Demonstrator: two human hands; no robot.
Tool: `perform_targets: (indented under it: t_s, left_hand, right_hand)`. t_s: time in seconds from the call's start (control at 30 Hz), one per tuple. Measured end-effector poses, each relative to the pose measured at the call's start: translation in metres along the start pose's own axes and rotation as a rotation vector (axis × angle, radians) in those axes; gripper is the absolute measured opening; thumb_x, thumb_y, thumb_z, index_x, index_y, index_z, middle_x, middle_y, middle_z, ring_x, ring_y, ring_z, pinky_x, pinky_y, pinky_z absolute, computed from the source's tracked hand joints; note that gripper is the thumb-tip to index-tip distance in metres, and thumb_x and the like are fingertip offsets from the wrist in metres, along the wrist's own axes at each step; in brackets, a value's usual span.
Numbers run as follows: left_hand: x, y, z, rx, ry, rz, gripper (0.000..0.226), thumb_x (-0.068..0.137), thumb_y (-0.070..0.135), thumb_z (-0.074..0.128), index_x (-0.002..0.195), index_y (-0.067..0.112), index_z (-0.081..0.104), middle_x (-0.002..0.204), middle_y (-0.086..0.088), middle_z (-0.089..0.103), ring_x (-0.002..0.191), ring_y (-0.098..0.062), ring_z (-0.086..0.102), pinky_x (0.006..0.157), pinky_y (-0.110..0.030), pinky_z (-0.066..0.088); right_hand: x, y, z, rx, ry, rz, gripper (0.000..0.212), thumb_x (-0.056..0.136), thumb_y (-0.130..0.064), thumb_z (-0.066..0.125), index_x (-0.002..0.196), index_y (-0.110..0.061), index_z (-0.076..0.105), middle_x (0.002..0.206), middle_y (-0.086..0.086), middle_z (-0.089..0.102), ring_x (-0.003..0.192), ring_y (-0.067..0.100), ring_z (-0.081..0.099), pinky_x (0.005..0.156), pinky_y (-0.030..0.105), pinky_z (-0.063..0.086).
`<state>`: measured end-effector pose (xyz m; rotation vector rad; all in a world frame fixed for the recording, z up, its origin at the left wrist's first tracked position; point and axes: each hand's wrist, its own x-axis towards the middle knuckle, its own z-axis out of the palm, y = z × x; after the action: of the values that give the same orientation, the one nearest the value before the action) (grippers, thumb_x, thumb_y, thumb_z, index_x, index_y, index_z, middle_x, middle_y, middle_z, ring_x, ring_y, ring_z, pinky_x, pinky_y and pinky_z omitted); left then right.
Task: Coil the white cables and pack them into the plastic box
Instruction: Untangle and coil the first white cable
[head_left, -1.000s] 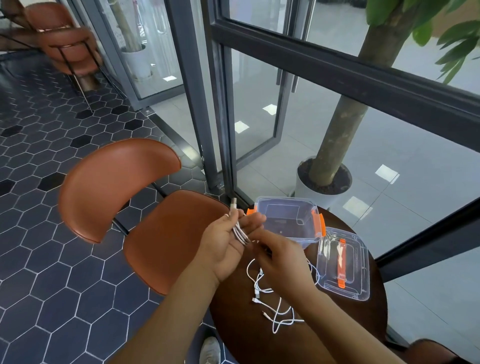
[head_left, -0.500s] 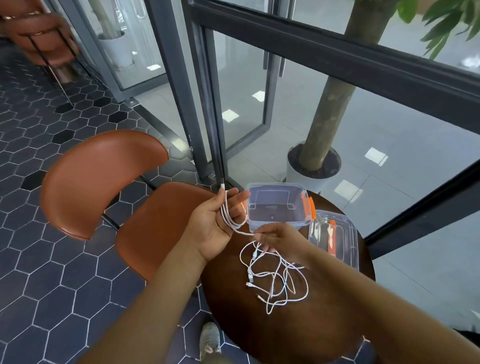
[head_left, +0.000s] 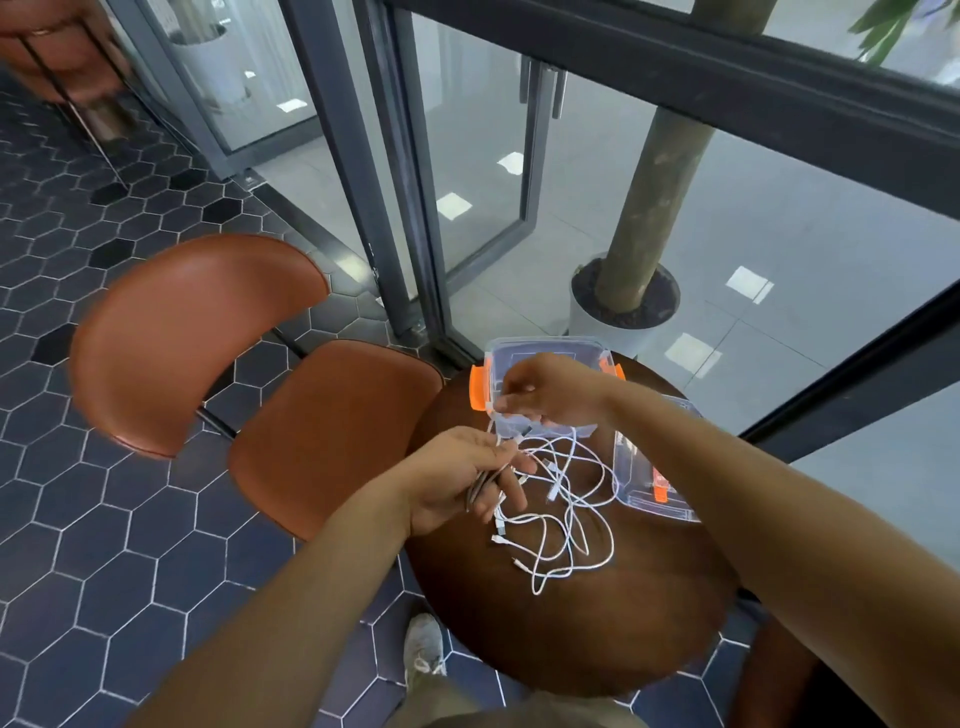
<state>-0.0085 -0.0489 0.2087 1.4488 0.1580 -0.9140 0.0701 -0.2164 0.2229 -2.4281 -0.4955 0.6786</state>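
Small round dark-wood table by a glazed wall, hexagon-tiled floor; cable-coiling in progress.

White cables: loose tangle mid-table, several plugs free, one strand rising to the hands; none seen in the box. Left hand: curled shut round a gathered bunch, probably to anchor the loops while more is wound on. Right hand: over the near wall of the plastic box, fingertips pinching a strand, seemingly drawing slack. Box: open, orange clips, at the far table edge, close to the glass. Lid: just right of the cables, near the right edge. Brown chair crowds the left side; open room lies only on the near half of the table.
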Motion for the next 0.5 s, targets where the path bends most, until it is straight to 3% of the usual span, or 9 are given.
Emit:
perform_targets:
  t_s: [0.07,0.2,0.33,0.43,0.5]
  left_hand:
    - [0.002,-0.001,0.003,0.035,0.072,0.003,0.035,0.106,0.022,0.042,0.107,-0.008,0.059,0.072,-0.016,0.071,0.039,-0.015,0.046,0.047,-0.027,0.042]
    - [0.008,-0.003,0.004,-0.157,0.193,0.043,0.031,0.105,0.024,0.043,0.1,-0.002,0.06,0.083,-0.02,0.072,0.058,-0.026,0.065,0.057,-0.031,0.055]
    - [0.014,-0.01,0.005,-0.207,0.23,0.049,0.037,0.104,0.026,0.047,0.109,-0.008,0.061,0.089,-0.02,0.072,0.065,-0.027,0.072,0.066,-0.036,0.058]
    - [0.017,-0.015,0.006,-0.227,0.271,0.036,0.025,0.102,0.018,0.05,0.099,-0.002,0.065,0.091,-0.02,0.068,0.071,-0.025,0.072,0.069,-0.039,0.06]
    - [0.019,-0.019,0.005,-0.303,0.266,0.03,0.024,0.103,0.013,0.047,0.094,0.001,0.066,0.088,-0.018,0.068,0.072,-0.024,0.07,0.063,-0.036,0.06]
  right_hand:
    - [-0.001,-0.009,-0.001,-0.038,0.056,0.016,0.027,0.097,-0.027,0.059,0.086,-0.007,0.072,0.081,0.009,0.069,0.065,0.016,0.053,0.063,0.03,0.04]
    - [-0.014,-0.026,0.01,-0.12,0.215,0.042,0.018,0.094,-0.028,0.059,0.095,-0.018,0.074,0.086,0.0,0.072,0.074,0.015,0.063,0.069,0.028,0.048]
    - [-0.027,-0.028,0.037,-0.044,0.279,0.117,0.018,0.092,-0.03,0.06,0.106,-0.022,0.07,0.096,0.0,0.075,0.085,0.018,0.068,0.075,0.03,0.054]
    - [-0.038,-0.026,0.056,0.039,0.293,0.125,0.02,0.094,-0.027,0.059,0.11,-0.021,0.069,0.099,0.002,0.075,0.09,0.021,0.069,0.079,0.034,0.056]
    - [-0.047,-0.023,0.067,0.173,0.307,0.133,0.02,0.094,-0.023,0.058,0.113,-0.024,0.067,0.096,0.001,0.075,0.084,0.02,0.07,0.077,0.036,0.058]
